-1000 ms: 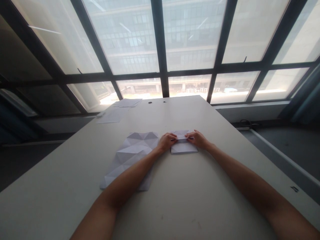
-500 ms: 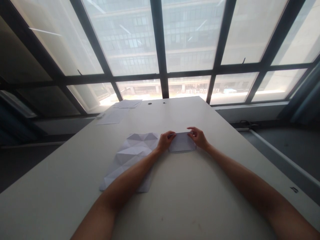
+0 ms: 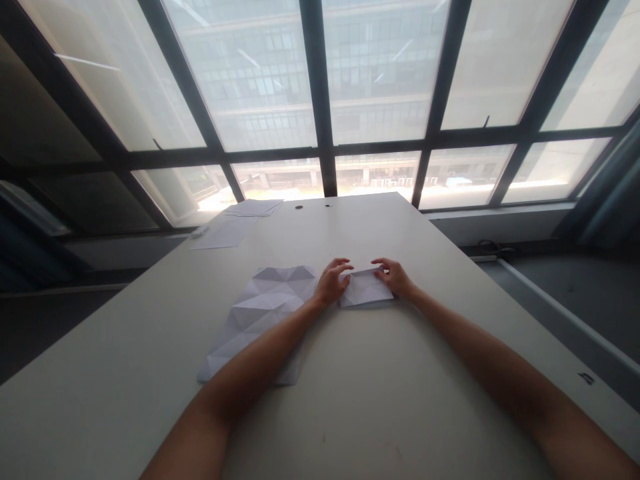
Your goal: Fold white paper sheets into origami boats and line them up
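A small folded sheet of white paper lies on the table in front of me, its near edge slightly raised. My left hand is at its left side, fingers curved and apart from the thumb, which rests by the paper's left edge. At the upper right corner, my right hand pinches the paper between thumb and fingers, with the index finger lifted away. To the left lies a larger creased sheet with triangular folds, partly covered by my left forearm.
The white table stretches to a window wall with dark frames. Several flat paper sheets lie at its far left. Two small dark spots sit near the far edge, and a small black mark is at the right edge.
My left hand has loosened its pinch on the paper's top edge, and its fingers have spread. The folded paper's upper face now looks lighter and lies flatter. My right hand stays at the corner.
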The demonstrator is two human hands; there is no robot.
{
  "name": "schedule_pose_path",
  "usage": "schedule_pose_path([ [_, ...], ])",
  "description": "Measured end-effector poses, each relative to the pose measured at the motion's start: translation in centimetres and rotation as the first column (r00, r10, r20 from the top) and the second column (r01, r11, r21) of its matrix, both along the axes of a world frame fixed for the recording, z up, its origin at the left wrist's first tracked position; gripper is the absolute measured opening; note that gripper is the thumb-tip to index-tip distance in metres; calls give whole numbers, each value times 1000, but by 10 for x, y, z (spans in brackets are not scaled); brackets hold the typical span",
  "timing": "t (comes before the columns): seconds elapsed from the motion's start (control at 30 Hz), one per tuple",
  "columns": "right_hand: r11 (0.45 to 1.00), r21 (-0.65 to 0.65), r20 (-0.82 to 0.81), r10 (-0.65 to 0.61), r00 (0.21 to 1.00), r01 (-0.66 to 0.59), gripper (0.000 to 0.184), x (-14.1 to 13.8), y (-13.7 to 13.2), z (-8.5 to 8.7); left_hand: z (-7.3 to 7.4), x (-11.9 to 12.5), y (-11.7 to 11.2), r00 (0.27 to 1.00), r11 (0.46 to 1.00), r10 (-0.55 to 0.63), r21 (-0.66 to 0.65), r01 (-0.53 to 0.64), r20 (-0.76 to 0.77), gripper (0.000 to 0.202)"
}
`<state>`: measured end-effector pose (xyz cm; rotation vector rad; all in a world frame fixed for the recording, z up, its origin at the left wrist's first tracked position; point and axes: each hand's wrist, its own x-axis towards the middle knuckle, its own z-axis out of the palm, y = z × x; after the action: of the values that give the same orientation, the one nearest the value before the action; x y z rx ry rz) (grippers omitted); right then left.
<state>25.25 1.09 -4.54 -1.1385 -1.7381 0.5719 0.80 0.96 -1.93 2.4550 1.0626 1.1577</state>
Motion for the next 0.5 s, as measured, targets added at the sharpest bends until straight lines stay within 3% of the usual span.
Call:
schedule_pose_path([
  [0.07,1000,21,76,4,997,-5,32,-2,-1,0,-1,2,-4,979,997,-70,24,76,-191,28],
  [0.2,996,5,294,-86,952,89,32,-4,-11,8,0,5,-15,838,983,-182,-62,175,-515,43],
  [0.3,985,47,498,-169,851,168,35,-5,-20,18,1,6,-18,770,983,-185,-128,135,-610,61],
  [0.4,980,72,676,-185,713,185,34,-14,-30,26,3,5,-18,739,981,-184,-170,95,-648,59],
  [0.5,986,41,743,-137,655,159,44,-31,-38,25,3,7,-19,735,981,-166,-189,52,-658,58],
])
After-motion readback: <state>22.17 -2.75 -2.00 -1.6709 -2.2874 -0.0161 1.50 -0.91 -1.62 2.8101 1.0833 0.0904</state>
